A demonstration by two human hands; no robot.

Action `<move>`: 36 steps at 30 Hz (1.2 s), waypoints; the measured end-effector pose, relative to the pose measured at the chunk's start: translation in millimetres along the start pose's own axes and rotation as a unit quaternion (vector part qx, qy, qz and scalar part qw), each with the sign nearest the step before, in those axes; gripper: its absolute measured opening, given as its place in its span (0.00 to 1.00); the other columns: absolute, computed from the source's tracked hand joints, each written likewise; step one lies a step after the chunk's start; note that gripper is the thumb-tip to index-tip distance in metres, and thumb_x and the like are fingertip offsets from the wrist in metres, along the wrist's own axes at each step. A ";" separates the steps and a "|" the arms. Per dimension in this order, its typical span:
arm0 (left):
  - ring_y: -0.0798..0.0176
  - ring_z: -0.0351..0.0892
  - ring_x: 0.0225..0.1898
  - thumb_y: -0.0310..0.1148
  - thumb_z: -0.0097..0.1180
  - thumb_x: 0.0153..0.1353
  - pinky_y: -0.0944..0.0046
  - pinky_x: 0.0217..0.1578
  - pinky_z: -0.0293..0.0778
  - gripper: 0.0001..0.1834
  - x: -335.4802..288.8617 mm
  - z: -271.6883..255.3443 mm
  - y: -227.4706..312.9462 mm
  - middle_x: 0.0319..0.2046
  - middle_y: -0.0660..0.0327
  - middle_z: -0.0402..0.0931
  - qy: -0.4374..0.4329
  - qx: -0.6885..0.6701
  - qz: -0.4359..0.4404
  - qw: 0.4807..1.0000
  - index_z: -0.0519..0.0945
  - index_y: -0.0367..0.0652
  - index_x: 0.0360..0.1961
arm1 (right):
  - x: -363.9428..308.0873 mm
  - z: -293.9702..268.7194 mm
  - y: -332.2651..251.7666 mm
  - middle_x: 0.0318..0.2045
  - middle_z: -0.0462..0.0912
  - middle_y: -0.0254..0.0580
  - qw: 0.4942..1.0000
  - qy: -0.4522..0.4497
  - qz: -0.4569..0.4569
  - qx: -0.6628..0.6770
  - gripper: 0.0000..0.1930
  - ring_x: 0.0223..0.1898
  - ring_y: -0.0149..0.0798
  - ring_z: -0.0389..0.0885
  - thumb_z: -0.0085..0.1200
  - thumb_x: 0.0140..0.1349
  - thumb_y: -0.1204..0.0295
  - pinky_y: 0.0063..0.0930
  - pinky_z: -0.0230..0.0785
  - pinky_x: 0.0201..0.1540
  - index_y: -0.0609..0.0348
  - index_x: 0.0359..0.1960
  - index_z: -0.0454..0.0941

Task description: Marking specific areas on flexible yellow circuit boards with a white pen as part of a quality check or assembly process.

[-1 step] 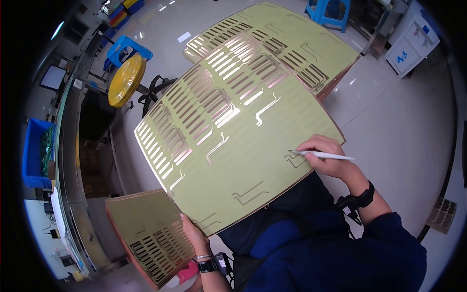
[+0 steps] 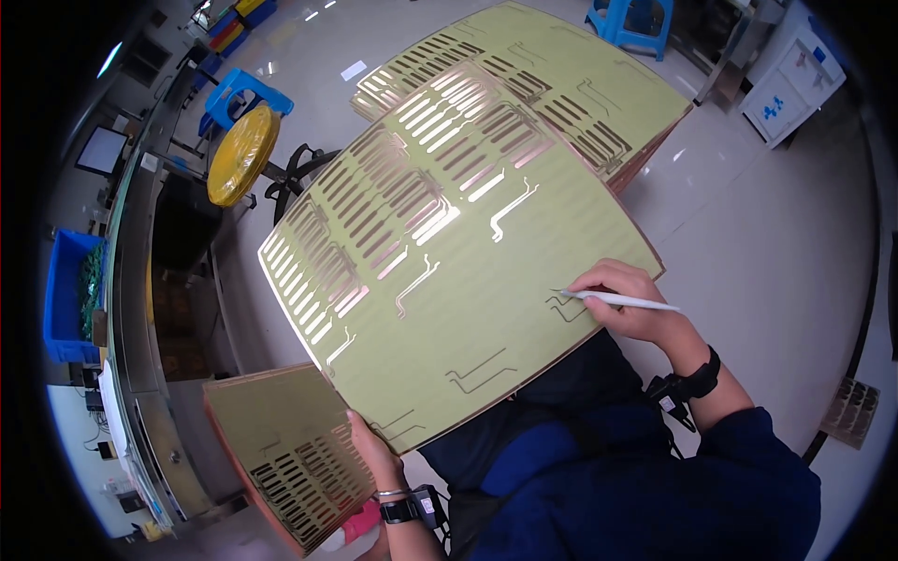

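Observation:
A large pale green circuit board panel (image 2: pixel 533 327) with shiny copper traces lies tilted across my lap, its near edge against my body. My left hand (image 2: pixel 374 455) grips the panel's near left corner, thumb on top, the other fingers hidden below. Near the right edge, my right hand (image 2: pixel 625 299) is closed around a slim white pen-shaped tool (image 2: pixel 645 303). Its thin dark tip is at a small trace on the panel, and whether it touches cannot be made out. The hand rests on or just over the surface.
Beyond the panel stands a stack of similar panels (image 2: pixel 608 84), and another stack (image 2: pixel 281 411) is at the lower left. A yellow-covered round stool (image 2: pixel 243 154) and blue stools (image 2: pixel 631 23) stand farther off. A bench (image 2: pixel 126 374) runs along the left, with a blue bin (image 2: pixel 65 299).
The white tool has tilted very slightly in my right hand. My left hand and the panel have stayed in place.

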State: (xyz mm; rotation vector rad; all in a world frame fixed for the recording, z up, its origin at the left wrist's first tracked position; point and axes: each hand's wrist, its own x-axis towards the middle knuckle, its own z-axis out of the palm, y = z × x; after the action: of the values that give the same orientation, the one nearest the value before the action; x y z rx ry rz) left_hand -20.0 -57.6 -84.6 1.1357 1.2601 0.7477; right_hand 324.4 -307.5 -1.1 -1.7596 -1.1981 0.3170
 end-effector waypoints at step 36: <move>0.61 0.71 0.50 0.49 0.37 0.69 0.64 0.52 0.67 0.30 2.2 -3.0 -3.3 0.53 0.53 0.70 0.006 -0.004 -0.010 1.000 0.68 0.29 0.55 | -7.2 5.7 13.2 0.36 0.82 0.32 0.996 -0.039 -0.077 -0.029 0.09 0.40 0.37 0.78 0.56 0.52 0.76 0.31 0.66 0.45 0.53 0.37 0.79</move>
State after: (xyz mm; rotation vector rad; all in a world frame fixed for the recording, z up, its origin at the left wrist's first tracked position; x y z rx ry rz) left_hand -22.9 -56.0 -88.2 1.1120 1.2753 0.7454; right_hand 324.9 -311.2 -16.7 -1.7061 -1.4021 0.2644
